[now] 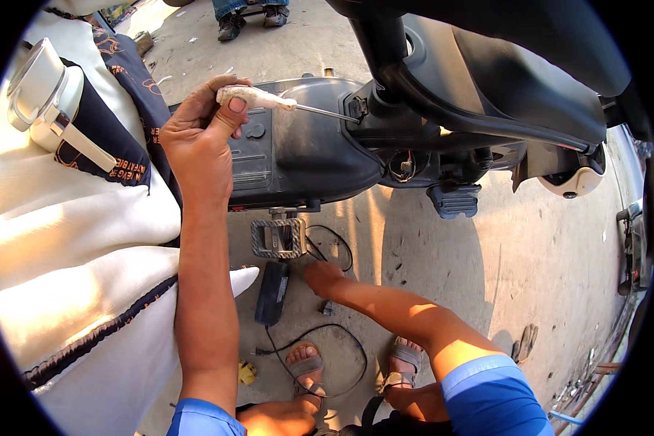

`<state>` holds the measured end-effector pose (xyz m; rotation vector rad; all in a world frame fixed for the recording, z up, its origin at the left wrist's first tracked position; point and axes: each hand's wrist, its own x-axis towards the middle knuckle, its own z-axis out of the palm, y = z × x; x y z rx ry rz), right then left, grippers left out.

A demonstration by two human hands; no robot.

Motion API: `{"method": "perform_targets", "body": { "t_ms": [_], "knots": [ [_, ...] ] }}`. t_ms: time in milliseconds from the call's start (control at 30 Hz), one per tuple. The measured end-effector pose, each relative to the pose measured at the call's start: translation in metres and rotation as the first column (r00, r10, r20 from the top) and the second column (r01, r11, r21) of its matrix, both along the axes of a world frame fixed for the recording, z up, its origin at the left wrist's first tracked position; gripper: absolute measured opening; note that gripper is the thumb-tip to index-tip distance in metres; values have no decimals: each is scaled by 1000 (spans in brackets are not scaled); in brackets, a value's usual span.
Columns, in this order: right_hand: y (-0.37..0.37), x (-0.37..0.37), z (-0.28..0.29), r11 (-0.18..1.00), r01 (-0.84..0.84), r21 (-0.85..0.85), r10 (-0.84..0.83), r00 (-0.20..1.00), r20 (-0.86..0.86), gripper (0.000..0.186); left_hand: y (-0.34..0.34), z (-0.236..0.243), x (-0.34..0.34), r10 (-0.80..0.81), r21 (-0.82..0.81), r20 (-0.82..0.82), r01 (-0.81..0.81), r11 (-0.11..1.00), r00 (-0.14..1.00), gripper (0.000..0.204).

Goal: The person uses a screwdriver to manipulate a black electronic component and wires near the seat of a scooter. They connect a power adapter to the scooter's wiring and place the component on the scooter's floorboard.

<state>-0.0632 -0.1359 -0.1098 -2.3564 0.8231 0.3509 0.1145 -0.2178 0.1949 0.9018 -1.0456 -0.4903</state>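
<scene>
My left hand (209,127) is closed around the pale, worn handle of a screwdriver (258,97). Its metal shaft points right, and the tip meets a small recess in the black plastic body of a two-wheeler (320,138). Lower down, my right hand (324,279) is closed near the ground, below the pedal (278,238) and beside a thin black cable (347,254). Its fingers face away, so what they hold is hidden. Just left of this hand lies a black power adapter (272,293) with its cord looping by my feet.
White quilted fabric (73,240) with a white lever piece (58,102) fills the left side. A white helmet (575,183) hangs at the right. Gloves (525,343) lie on the concrete at lower right, and a small yellow object (247,373) near my foot. Another person's shoes (231,26) show at the top.
</scene>
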Motion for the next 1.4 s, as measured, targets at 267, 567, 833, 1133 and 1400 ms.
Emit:
{"method": "perform_targets", "body": {
  "t_ms": [267,567,833,1133,1400],
  "knots": [
    [0,3,-2,999,41,8,-42,998,43,20,2,5,-10,-14,23,-36,15,1000,999,25],
    [-33,-31,54,955,154,255,-203,963,178,26,14,13,-4,79,-72,-139,-90,993,987,20],
    [-77,-102,189,558,202,805,-738,565,369,15,31,14,0,21,-46,-206,-31,998,978,19],
    [-103,-91,236,258,-128,958,-954,120,274,17,43,17,-5,15,-67,-255,-33,997,967,17],
    [-116,-64,249,111,-218,970,-993,-57,101,20,49,14,0,19,-30,-213,-26,999,977,18]
  ]
}}
